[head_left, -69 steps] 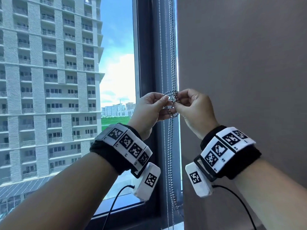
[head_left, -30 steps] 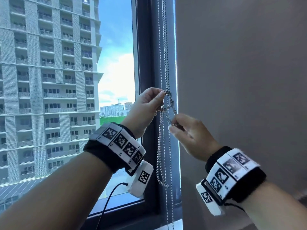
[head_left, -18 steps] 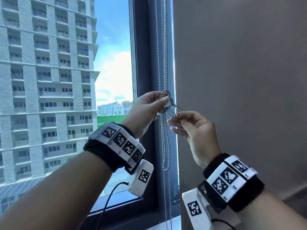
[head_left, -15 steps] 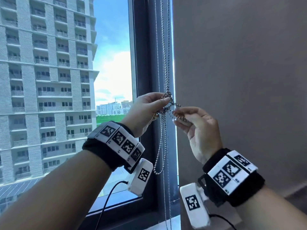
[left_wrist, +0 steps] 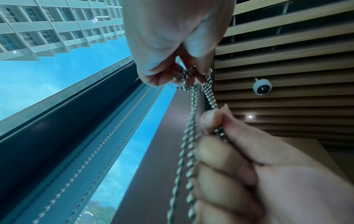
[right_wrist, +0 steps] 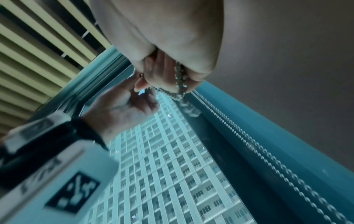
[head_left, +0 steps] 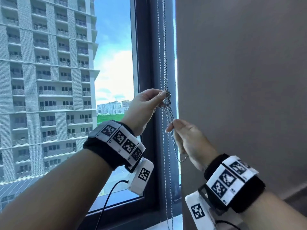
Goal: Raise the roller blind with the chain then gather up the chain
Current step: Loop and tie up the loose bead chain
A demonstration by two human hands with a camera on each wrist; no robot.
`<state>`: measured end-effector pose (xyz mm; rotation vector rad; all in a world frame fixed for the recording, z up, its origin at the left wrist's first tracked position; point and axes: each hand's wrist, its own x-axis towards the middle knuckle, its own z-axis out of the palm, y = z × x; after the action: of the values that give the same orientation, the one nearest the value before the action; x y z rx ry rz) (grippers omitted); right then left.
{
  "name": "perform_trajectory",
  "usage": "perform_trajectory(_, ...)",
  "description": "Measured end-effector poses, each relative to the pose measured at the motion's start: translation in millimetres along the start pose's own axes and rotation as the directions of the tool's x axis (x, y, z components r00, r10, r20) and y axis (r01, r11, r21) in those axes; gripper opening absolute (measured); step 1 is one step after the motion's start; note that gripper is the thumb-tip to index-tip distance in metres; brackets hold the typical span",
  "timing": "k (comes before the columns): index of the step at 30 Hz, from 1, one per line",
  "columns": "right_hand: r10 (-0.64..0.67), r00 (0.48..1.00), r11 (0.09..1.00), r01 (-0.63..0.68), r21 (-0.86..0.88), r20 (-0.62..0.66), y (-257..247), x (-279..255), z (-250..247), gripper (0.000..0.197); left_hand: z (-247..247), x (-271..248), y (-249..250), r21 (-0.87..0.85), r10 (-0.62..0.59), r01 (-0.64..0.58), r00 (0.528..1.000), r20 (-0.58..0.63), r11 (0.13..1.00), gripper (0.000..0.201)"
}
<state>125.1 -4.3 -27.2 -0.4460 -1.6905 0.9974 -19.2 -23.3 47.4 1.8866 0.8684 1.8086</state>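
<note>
The metal bead chain (head_left: 165,63) hangs in front of the dark window frame. My left hand (head_left: 163,95) pinches a gathered knot of chain loops (left_wrist: 191,78) at chest height between thumb and fingertips. My right hand (head_left: 171,125) is just below and to the right, pinching two strands that run down from that knot. Its fingers (left_wrist: 220,159) curl beside the strands. A short loop of chain (head_left: 181,160) dangles by the right palm. In the right wrist view the beads (right_wrist: 180,81) cross my right fingers. The blind itself is out of view.
A second thin chain (head_left: 159,47) hangs straight down the window frame (head_left: 146,63) to the sill (head_left: 167,224). A grey wall (head_left: 240,80) stands close on the right. Overhead is a slatted ceiling with a dome camera (left_wrist: 262,88).
My right hand has dropped down and away from the left hand, drawing the strands taut between them. The left hand has kept its pinch on the knot in the same place.
</note>
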Motion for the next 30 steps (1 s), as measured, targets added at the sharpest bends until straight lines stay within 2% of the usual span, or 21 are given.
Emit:
perform_trajectory(3,0.017,0.999,0.997,-0.014,-0.07,0.041,18,-6,12,0.033,3,2,-3,0.025,-0.008,0.008,1.0,0.013,1.0,0.01)
perform_trajectory(7,0.083,0.992,0.996,-0.081,-0.026,0.091,34,-15,16,0.032,3,2,-10,-0.059,-0.06,0.065,0.994,0.086,0.996,0.008)
perform_trajectory(12,0.256,0.935,0.963,-0.225,-0.145,0.247,49,-36,21,0.029,2,3,-13,-0.097,-0.052,0.06,0.995,0.081,0.994,0.011)
perform_trajectory(15,0.256,0.941,0.964,-0.232,-0.128,0.223,58,-41,22,0.032,0,4,-14,-0.077,-0.05,0.055,0.996,0.068,0.995,0.013)
perform_trajectory(18,0.268,0.929,0.962,-0.244,-0.121,0.255,53,-34,18,0.032,0,5,-13,-0.072,-0.052,0.057,0.996,0.074,0.996,0.01)
perform_trajectory(22,0.252,0.913,0.96,-0.278,0.037,0.321,35,-19,14,0.021,2,5,-13,-0.043,-0.05,0.053,0.995,0.082,0.998,0.011)
perform_trajectory(26,0.184,0.923,0.943,-0.263,0.205,0.337,12,-5,6,0.048,3,4,-11,0.027,-0.039,0.037,0.997,0.072,0.999,0.014)
perform_trajectory(28,0.136,0.944,0.944,-0.215,0.249,0.301,1,2,3,0.042,2,2,-9,0.047,-0.018,0.015,0.998,0.065,0.999,0.026)
perform_trajectory(30,0.097,0.965,0.954,-0.159,0.253,0.242,-9,10,0,0.027,-1,3,-9,0.069,0.035,-0.038,0.998,0.053,0.997,0.049)
